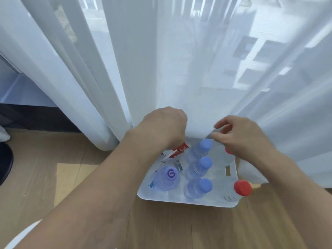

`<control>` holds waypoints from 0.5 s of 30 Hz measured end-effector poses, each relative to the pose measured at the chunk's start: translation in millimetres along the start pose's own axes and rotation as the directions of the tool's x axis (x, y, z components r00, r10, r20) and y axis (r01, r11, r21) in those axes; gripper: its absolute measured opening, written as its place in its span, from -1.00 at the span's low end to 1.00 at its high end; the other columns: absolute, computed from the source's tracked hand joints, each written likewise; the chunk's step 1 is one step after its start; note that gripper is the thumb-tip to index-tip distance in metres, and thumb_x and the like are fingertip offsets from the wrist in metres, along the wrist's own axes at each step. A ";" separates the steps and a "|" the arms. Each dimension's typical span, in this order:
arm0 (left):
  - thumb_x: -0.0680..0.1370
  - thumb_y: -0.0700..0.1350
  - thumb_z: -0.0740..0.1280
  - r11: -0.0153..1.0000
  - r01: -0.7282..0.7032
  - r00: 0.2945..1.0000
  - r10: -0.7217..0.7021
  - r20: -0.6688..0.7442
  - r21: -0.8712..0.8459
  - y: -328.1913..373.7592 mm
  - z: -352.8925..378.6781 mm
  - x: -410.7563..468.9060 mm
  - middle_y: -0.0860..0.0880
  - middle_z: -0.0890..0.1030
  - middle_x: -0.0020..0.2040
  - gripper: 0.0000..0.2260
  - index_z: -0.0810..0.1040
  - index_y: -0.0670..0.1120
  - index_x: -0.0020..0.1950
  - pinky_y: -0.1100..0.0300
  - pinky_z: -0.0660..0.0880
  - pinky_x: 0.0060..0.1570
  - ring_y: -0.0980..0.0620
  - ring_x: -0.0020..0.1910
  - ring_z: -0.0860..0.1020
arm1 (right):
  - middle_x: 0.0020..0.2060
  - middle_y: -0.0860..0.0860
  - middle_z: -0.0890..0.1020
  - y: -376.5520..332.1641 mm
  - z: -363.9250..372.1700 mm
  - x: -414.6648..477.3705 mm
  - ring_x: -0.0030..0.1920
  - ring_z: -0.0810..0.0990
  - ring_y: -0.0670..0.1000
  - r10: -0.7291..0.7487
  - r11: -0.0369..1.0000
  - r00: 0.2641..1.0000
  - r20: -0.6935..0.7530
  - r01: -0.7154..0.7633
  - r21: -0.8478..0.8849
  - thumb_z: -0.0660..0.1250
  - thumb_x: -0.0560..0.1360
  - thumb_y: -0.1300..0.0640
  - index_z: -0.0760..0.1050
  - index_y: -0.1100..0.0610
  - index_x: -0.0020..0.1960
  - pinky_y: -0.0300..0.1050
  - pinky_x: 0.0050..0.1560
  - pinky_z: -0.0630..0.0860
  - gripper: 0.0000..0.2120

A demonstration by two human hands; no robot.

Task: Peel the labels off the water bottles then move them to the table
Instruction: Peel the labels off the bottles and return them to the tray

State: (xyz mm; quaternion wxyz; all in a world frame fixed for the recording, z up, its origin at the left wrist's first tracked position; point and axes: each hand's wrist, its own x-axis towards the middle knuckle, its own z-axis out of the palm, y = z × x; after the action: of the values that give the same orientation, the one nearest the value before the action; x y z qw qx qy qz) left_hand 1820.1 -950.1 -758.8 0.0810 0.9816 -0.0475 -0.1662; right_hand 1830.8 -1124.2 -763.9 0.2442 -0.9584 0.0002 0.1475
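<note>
Two bare hands reach over a white bin [188,202] of water bottles that stands on a wooden floor [86,169], its far edge under the hem of a sheer white curtain [179,69]. The left hand [165,126] hangs above the bin's far left corner, its grip curled tight into a fist over the top of a red-labelled bottle [180,150], with a white strip of the label standing away from that bottle. The right hand [246,137] is over the bin's far right corner, fingers loosely bent at the curtain hem; motion blur leaves it unclear whether its grip has hold of anything. Down the bin's middle stand three blue-capped bottles [204,185] in a row. A wide purple-lidded bottle [168,175] fills the bin's near left corner. A red-capped bottle [242,187] leans in the near right corner, and a second red cap [227,151] peeks out beneath the right hand.
</note>
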 end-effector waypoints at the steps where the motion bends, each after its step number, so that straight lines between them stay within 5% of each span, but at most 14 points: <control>1: 0.52 -0.15 0.23 0.999 -0.035 0.999 0.035 -0.001 -0.015 9.3 6.6 5.0 -0.08 0.59 0.14 -0.74 0.52 -0.07 0.19 0.07 0.52 0.03 -0.13 0.09 0.55 | -0.14 -0.02 0.65 11.6 -9.2 -1.8 -0.10 0.59 0.05 0.049 0.997 0.999 -0.018 -0.050 -0.057 0.39 0.38 0.05 0.53 0.06 0.01 -0.07 -0.04 0.50 -0.78; 4: 0.53 -0.12 0.24 0.985 -0.135 0.990 0.138 0.020 -0.106 39.9 27.2 20.9 -0.09 0.56 0.21 -0.67 0.45 -0.07 0.29 0.08 0.48 0.02 -0.11 0.17 0.50 | -0.25 -0.06 0.53 39.2 -20.5 -22.1 -0.24 0.52 -0.01 0.269 0.942 0.942 0.198 -0.214 -0.259 0.48 0.28 0.00 0.41 0.12 0.07 -0.09 -0.17 0.48 -0.55; 8: 0.47 -0.06 0.33 0.969 -0.214 0.973 0.222 0.059 -0.121 71.4 59.7 38.9 -0.13 0.53 0.24 -0.56 0.39 -0.10 0.33 0.02 0.44 0.13 -0.14 0.24 0.43 | -0.28 -0.14 0.46 69.0 4.9 -55.6 -0.29 0.47 -0.10 0.356 0.885 0.801 0.482 -0.124 -0.449 0.53 0.25 -0.08 0.38 -0.01 0.19 -0.24 -0.33 0.47 -0.41; 15: 0.41 -0.07 0.40 0.974 -0.138 0.979 0.162 0.124 -0.180 78.0 98.2 54.8 -0.16 0.50 0.22 -0.47 0.38 0.03 0.37 0.04 0.42 0.17 -0.13 0.26 0.44 | 0.05 -0.12 0.53 128.2 56.4 -67.9 0.13 0.54 -0.01 0.158 0.977 0.939 0.306 -0.104 -0.186 0.41 0.26 -0.21 0.33 -0.15 0.28 -0.07 0.04 0.49 -0.38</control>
State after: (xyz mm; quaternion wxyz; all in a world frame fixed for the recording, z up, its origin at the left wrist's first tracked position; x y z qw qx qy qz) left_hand 1833.6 -1047.3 -854.2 0.1736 0.9509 -0.1128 -0.2303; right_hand 1740.6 -1215.5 -851.9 0.1493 -0.9369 0.0122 0.3159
